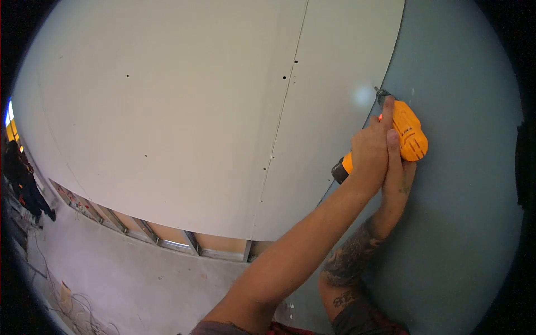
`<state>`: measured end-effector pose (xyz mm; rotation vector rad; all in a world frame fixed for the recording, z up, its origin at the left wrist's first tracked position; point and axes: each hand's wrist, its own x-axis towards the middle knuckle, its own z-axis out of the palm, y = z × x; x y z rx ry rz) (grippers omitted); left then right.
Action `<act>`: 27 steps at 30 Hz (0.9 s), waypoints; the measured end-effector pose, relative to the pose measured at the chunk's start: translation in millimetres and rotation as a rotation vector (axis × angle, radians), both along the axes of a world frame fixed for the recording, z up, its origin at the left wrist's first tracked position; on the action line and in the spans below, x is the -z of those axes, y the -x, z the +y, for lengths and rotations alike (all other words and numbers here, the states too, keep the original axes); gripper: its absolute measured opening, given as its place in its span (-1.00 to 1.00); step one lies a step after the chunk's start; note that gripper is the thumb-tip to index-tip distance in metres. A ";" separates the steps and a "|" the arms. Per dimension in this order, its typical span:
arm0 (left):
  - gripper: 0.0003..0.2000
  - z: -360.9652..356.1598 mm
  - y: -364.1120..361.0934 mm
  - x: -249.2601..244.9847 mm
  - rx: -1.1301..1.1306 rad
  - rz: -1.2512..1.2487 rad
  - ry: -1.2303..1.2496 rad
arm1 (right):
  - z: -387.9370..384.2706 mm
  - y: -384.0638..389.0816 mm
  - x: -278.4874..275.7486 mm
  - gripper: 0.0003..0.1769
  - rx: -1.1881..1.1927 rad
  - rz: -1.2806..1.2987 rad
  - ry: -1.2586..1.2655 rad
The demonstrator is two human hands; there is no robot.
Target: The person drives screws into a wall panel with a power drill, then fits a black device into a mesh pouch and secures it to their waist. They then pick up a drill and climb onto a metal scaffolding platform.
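An orange drill [410,131] is at the right, its bit pointing up and left beside the curved edge of the pale wall panel [195,111]. My left hand [371,148] wraps around the handle area, with one finger stretched along the drill toward the chuck. My right hand [397,162] presses against the drill from below and behind, its thumb showing and its other fingers mostly hidden. The dark battery end sticks out left of my left wrist. A light spot falls on the panel near the bit.
A blue-green board [463,167] fills the right side. Metal studs [191,242] show beneath the pale panel, above the concrete floor [167,279]. Another person [25,181] stands at the far left. Loose cables [84,304] and a scrap of cardboard [66,297] lie at the lower left.
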<state>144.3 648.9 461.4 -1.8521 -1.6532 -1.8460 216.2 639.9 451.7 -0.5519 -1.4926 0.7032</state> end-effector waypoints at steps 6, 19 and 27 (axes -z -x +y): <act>-0.44 -1.7 -5.1 -0.2 -0.015 -0.011 0.024 | -6.2 -5.5 -0.4 -0.44 -0.010 -0.006 0.004; -0.43 -8.7 -5.5 -1.7 0.081 -0.092 0.014 | -6.8 -9.3 -0.8 -0.41 0.015 -0.032 0.021; -0.44 -8.6 -3.8 1.2 0.102 -0.103 -0.032 | -9.8 -7.5 -2.5 -0.32 0.039 -0.028 0.002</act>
